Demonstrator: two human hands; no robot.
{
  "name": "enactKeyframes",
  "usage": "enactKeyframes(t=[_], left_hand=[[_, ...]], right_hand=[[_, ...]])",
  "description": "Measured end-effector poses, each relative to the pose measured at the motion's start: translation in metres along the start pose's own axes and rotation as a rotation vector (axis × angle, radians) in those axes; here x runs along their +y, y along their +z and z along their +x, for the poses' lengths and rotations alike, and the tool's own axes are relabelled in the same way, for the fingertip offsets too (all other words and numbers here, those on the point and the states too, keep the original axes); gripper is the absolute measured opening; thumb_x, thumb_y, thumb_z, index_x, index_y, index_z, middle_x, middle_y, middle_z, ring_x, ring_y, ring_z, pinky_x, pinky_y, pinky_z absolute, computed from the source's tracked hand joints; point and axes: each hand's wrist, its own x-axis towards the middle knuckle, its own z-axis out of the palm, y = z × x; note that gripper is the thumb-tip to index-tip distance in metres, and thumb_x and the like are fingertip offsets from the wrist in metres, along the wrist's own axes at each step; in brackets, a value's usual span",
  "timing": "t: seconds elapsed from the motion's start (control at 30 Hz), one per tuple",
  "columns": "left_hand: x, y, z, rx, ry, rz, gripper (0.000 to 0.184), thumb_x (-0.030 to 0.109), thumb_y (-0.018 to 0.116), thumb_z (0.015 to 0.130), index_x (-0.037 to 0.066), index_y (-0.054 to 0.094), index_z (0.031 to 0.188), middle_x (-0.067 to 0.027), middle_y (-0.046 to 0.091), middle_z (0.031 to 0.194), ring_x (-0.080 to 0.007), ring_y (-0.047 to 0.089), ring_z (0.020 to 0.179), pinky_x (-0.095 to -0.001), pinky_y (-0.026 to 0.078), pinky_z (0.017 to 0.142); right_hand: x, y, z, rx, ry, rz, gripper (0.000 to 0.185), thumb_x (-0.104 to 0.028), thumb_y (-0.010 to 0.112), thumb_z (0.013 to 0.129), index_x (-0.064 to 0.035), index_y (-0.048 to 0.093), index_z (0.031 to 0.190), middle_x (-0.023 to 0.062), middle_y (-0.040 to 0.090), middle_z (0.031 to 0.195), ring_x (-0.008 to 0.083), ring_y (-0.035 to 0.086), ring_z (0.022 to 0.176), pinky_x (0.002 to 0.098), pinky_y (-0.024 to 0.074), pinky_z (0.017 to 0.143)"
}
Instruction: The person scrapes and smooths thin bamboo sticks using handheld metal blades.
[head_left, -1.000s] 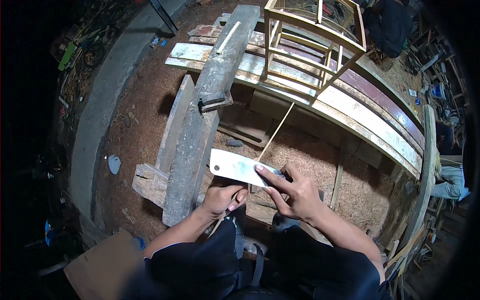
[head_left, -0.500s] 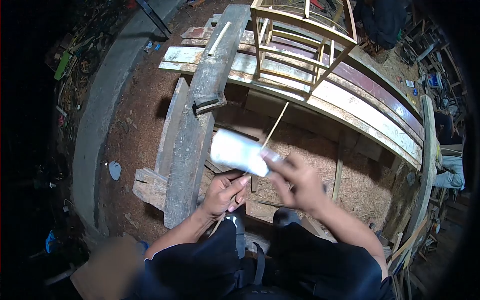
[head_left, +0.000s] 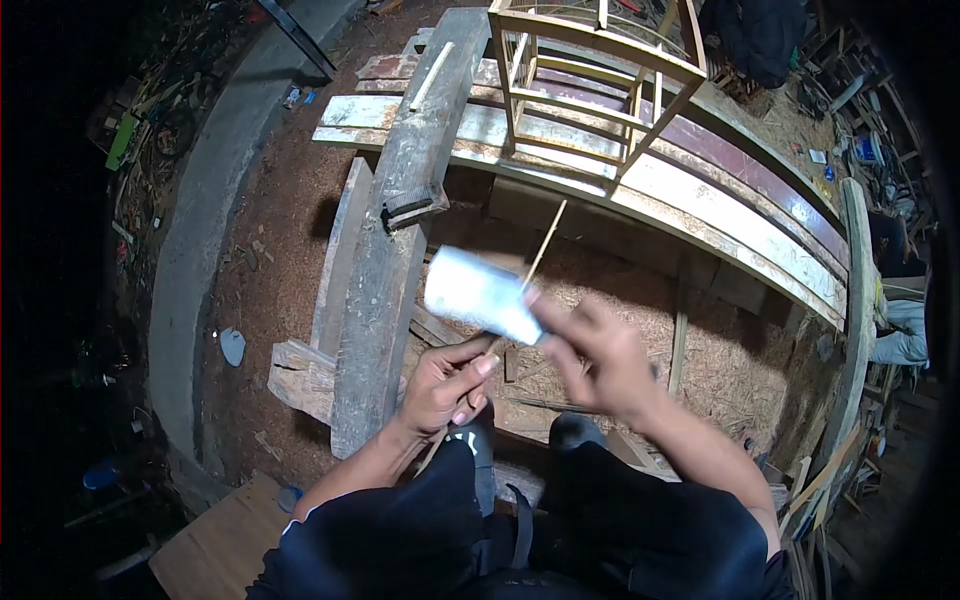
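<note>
Head view: the left hand [head_left: 445, 392] clamps its fingers on the stick [head_left: 546, 245], which slants from near left to far right. The right hand [head_left: 605, 365], blurred, has its fingers closed on the right end of the blade [head_left: 478, 293]; whether it touches the stick is unclear. A nearward slip could nick the left thumb [head_left: 486, 365]; too deep a bite could split the stick.

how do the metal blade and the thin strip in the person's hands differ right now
The blade is broad and flat, while the strip is slender and rod-like. The blade looks bright silvery white, the strip light tan. The right hand grips the blade, the left hand the strip. The blade is motion-blurred; the strip's far end looks sharper. Both are hand-held.
</note>
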Motion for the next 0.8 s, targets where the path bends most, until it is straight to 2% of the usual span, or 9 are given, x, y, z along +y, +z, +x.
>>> enactKeyframes(t=[0.1, 0.17, 0.23, 0.3, 0.37, 0.47, 0.57, 0.7, 0.8], left_hand=[[-0.003, -0.008, 0.002, -0.021, -0.003, -0.038, 0.040, 0.008, 0.058, 0.102, 0.002, 0.056, 0.142, -0.0005, 0.054, 0.065, -0.0041, 0.041, 0.045, -0.0198, 0.035, 0.043], [0.010, 0.010, 0.002, -0.020, 0.074, -0.023, 0.020, 0.007, 0.056, 0.101, -0.003, 0.065, 0.116, -0.0021, 0.052, 0.064, -0.0061, 0.042, 0.044, -0.0209, 0.034, 0.042], [0.005, 0.006, -0.002, -0.024, 0.057, -0.046, 0.021, 0.006, 0.054, 0.102, -0.003, 0.065, 0.116, -0.0027, 0.053, 0.064, -0.0064, 0.042, 0.044, -0.0216, 0.034, 0.042], [-0.003, -0.008, -0.002, -0.009, -0.007, -0.055, 0.038, 0.006, 0.053, 0.103, 0.002, 0.056, 0.141, -0.0004, 0.052, 0.064, -0.0050, 0.041, 0.045, -0.0211, 0.036, 0.044], [-0.005, -0.008, -0.001, -0.021, 0.000, -0.053, 0.038, 0.007, 0.053, 0.104, 0.002, 0.056, 0.141, 0.0001, 0.051, 0.063, -0.0051, 0.041, 0.045, -0.0216, 0.036, 0.045], [0.007, 0.013, -0.003, -0.062, 0.069, 0.066, 0.017, 0.004, 0.048, 0.102, -0.003, 0.062, 0.109, -0.0040, 0.051, 0.063, -0.0080, 0.041, 0.043, -0.0225, 0.034, 0.044], [-0.002, -0.007, -0.004, 0.016, -0.007, -0.093, 0.019, 0.004, 0.047, 0.104, -0.004, 0.061, 0.115, -0.0046, 0.052, 0.064, -0.0079, 0.040, 0.043, -0.0221, 0.034, 0.044], [0.010, 0.009, -0.001, -0.018, 0.069, -0.022, 0.021, 0.005, 0.048, 0.104, -0.004, 0.058, 0.120, -0.0047, 0.051, 0.065, -0.0088, 0.039, 0.043, -0.0236, 0.034, 0.043], [0.000, 0.000, -0.004, -0.024, 0.086, -0.057, 0.019, 0.010, 0.053, 0.104, -0.003, 0.062, 0.115, -0.0033, 0.052, 0.064, -0.0077, 0.040, 0.043, -0.0226, 0.035, 0.044]], right_hand=[[-0.013, 0.005, -0.006, -0.130, -0.049, -0.040, 0.045, -0.026, 0.068, 0.093, -0.0229, 0.064, 0.137, 0.0127, 0.055, 0.075, 0.0267, 0.056, 0.051, 0.0400, 0.0496, 0.048], [0.012, 0.009, 0.003, 0.173, 0.001, 0.097, 0.046, -0.031, 0.067, 0.094, -0.0284, 0.062, 0.139, 0.0123, 0.053, 0.073, 0.0260, 0.055, 0.050, 0.0401, 0.0490, 0.047], [0.009, -0.001, 0.004, 0.137, 0.056, -0.001, 0.048, -0.031, 0.067, 0.094, -0.0286, 0.061, 0.141, 0.0124, 0.052, 0.073, 0.0261, 0.054, 0.050, 0.0399, 0.0487, 0.047], [-0.014, 0.001, -0.007, -0.144, -0.080, -0.021, 0.049, -0.025, 0.067, 0.094, -0.0236, 0.059, 0.142, 0.0135, 0.055, 0.075, 0.0264, 0.054, 0.052, 0.0388, 0.0488, 0.048], [-0.012, -0.001, -0.002, -0.173, -0.051, -0.033, 0.048, -0.020, 0.068, 0.093, -0.0209, 0.061, 0.141, 0.0131, 0.056, 0.075, 0.0259, 0.056, 0.054, 0.0380, 0.0493, 0.049], [0.009, -0.004, 0.009, 0.120, 0.066, 0.026, 0.051, -0.024, 0.070, 0.092, -0.0238, 0.060, 0.142, 0.0120, 0.053, 0.074, 0.0259, 0.058, 0.056, 0.0381, 0.0485, 0.049], [-0.023, 0.007, -0.010, -0.147, -0.047, -0.010, 0.044, -0.031, 0.066, 0.095, -0.0275, 0.063, 0.139, 0.0112, 0.054, 0.074, 0.0234, 0.055, 0.052, 0.0385, 0.0475, 0.046], [0.001, 0.004, 0.004, 0.093, 0.088, 0.019, 0.048, -0.027, 0.069, 0.092, -0.0270, 0.062, 0.139, 0.0120, 0.053, 0.075, 0.0254, 0.054, 0.052, 0.0397, 0.0480, 0.048], [-0.011, 0.006, -0.004, -0.020, -0.003, 0.006, 0.049, -0.027, 0.069, 0.092, -0.0281, 0.061, 0.140, 0.0120, 0.052, 0.074, 0.0261, 0.055, 0.051, 0.0389, 0.0473, 0.046]])
